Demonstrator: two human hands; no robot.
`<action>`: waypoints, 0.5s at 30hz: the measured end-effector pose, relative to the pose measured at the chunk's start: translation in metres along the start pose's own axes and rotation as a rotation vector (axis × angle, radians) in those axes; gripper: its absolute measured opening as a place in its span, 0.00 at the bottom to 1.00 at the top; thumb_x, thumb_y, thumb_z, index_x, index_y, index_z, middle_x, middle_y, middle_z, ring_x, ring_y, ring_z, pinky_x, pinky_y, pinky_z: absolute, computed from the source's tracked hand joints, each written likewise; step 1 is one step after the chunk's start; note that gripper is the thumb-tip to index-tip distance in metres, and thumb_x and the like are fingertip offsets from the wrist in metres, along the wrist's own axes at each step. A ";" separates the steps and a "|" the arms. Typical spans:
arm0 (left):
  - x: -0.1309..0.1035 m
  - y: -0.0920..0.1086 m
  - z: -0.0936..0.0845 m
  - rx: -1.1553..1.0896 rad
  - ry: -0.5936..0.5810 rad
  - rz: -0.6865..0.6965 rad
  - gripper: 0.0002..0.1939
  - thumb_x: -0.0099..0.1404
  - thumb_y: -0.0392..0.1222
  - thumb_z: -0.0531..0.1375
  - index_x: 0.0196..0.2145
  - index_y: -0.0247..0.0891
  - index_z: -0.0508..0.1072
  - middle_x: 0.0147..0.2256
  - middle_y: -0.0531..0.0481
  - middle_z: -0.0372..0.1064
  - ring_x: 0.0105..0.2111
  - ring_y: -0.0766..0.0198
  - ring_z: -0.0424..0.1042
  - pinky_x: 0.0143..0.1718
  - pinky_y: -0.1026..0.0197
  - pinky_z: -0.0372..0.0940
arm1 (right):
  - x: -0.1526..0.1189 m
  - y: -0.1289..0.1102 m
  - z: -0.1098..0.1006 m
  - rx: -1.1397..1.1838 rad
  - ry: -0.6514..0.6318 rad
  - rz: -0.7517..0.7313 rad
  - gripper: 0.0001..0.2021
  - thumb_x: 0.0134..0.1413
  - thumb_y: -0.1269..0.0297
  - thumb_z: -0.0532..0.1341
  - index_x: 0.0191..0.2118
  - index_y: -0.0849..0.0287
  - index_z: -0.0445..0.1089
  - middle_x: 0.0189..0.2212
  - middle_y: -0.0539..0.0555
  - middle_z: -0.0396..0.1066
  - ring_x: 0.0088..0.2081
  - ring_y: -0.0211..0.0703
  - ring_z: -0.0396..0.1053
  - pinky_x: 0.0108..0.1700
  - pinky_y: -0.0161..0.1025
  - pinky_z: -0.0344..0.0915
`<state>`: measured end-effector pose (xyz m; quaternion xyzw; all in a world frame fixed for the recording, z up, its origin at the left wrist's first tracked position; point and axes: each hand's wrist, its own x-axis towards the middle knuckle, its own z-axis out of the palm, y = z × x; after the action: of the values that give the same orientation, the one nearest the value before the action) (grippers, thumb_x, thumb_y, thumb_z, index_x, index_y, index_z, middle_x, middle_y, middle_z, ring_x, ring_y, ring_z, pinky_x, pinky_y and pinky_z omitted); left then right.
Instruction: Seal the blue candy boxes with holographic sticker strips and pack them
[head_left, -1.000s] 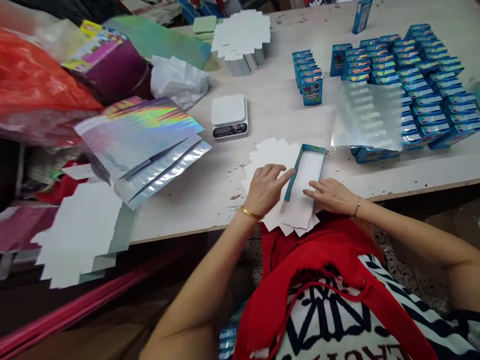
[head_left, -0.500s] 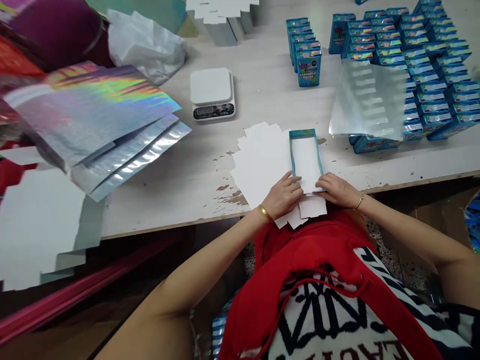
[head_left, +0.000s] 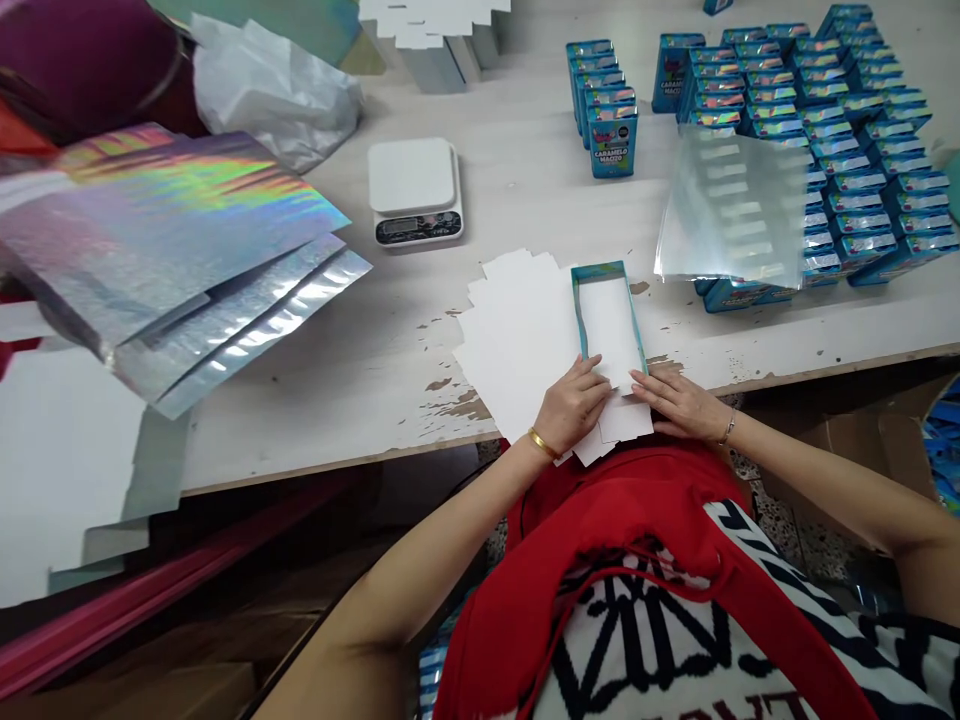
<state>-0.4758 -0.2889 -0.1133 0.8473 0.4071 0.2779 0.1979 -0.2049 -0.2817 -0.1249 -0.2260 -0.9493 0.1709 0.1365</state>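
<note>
A shallow open cardboard box with blue-green walls and a white inside lies at the table's front edge, its near end toward me. My left hand has its fingers bent and closed at the near left corner of this box. On the near right corner rest the fingertips of my right hand, whose fingers are stretched out. Under and left of the box fans a pile of white card sheets, some reaching past the table edge near my lap. The fingertips of my left hand are partly hidden.
A white kitchen scale stands beyond the pile. Many upright blue printed boxes fill the right, with clear plastic sleeves over some. Several more blue boxes form a row. Shiny holographic bags lie at left.
My right fingers have straightened along the box's near right corner. My left hand has shifted slightly along the near end. The whole view has moved a little; the box stays in place.
</note>
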 end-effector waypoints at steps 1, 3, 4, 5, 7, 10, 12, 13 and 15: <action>-0.001 -0.001 0.000 -0.026 -0.002 -0.003 0.10 0.71 0.38 0.55 0.38 0.39 0.77 0.38 0.46 0.77 0.62 0.54 0.66 0.64 0.41 0.61 | 0.002 -0.001 0.004 0.009 0.046 0.020 0.30 0.65 0.63 0.54 0.70 0.64 0.50 0.68 0.67 0.55 0.66 0.56 0.53 0.61 0.58 0.61; -0.001 -0.003 -0.004 -0.087 -0.004 0.000 0.12 0.72 0.40 0.53 0.43 0.39 0.77 0.43 0.44 0.78 0.63 0.54 0.65 0.65 0.42 0.61 | 0.009 -0.002 0.009 0.046 0.137 0.051 0.24 0.66 0.66 0.52 0.66 0.63 0.58 0.65 0.67 0.61 0.62 0.54 0.58 0.59 0.57 0.63; -0.001 -0.003 -0.007 -0.120 -0.008 0.004 0.13 0.73 0.41 0.52 0.47 0.39 0.75 0.47 0.43 0.77 0.63 0.54 0.64 0.65 0.42 0.60 | 0.014 -0.003 0.010 0.077 0.178 0.071 0.21 0.67 0.67 0.51 0.63 0.62 0.62 0.62 0.66 0.64 0.59 0.53 0.62 0.58 0.56 0.64; 0.000 -0.003 -0.009 -0.148 -0.012 0.007 0.16 0.73 0.43 0.52 0.52 0.38 0.73 0.52 0.41 0.74 0.63 0.55 0.64 0.65 0.43 0.60 | 0.020 -0.004 0.010 0.114 0.215 0.099 0.19 0.67 0.68 0.50 0.60 0.60 0.65 0.59 0.64 0.68 0.56 0.51 0.64 0.56 0.55 0.65; 0.001 -0.001 -0.013 -0.174 -0.011 -0.005 0.22 0.73 0.46 0.52 0.61 0.38 0.66 0.60 0.38 0.68 0.63 0.55 0.65 0.65 0.46 0.60 | 0.031 -0.005 0.009 0.190 0.275 0.168 0.15 0.68 0.67 0.50 0.53 0.58 0.69 0.52 0.62 0.74 0.50 0.49 0.69 0.53 0.52 0.67; 0.006 0.007 -0.011 -0.141 0.044 -0.104 0.24 0.72 0.45 0.53 0.63 0.39 0.61 0.59 0.39 0.69 0.59 0.58 0.69 0.62 0.51 0.65 | 0.043 -0.010 0.009 0.264 0.374 0.296 0.15 0.70 0.63 0.50 0.55 0.58 0.66 0.49 0.62 0.73 0.51 0.49 0.70 0.53 0.51 0.68; 0.010 0.014 -0.005 -0.109 0.098 -0.227 0.22 0.72 0.42 0.53 0.62 0.40 0.61 0.54 0.42 0.73 0.54 0.60 0.74 0.56 0.54 0.69 | 0.044 -0.014 0.011 0.279 0.460 0.380 0.18 0.69 0.60 0.51 0.61 0.58 0.60 0.54 0.65 0.69 0.56 0.50 0.67 0.55 0.52 0.68; 0.011 0.017 -0.002 -0.098 0.116 -0.286 0.21 0.72 0.41 0.54 0.61 0.40 0.61 0.52 0.44 0.74 0.51 0.60 0.75 0.53 0.55 0.71 | 0.042 -0.016 0.012 0.277 0.485 0.409 0.21 0.69 0.59 0.52 0.63 0.58 0.57 0.57 0.66 0.65 0.60 0.51 0.64 0.56 0.53 0.67; 0.013 0.021 0.003 -0.090 0.132 -0.364 0.19 0.71 0.41 0.56 0.58 0.41 0.62 0.50 0.44 0.74 0.47 0.60 0.77 0.49 0.56 0.72 | 0.036 -0.020 0.014 0.250 0.458 0.405 0.24 0.67 0.56 0.55 0.65 0.57 0.55 0.62 0.67 0.58 0.64 0.54 0.59 0.59 0.57 0.66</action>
<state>-0.4553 -0.2907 -0.0998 0.7298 0.5530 0.3104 0.2555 -0.2483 -0.2851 -0.1234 -0.4242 -0.8014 0.2546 0.3361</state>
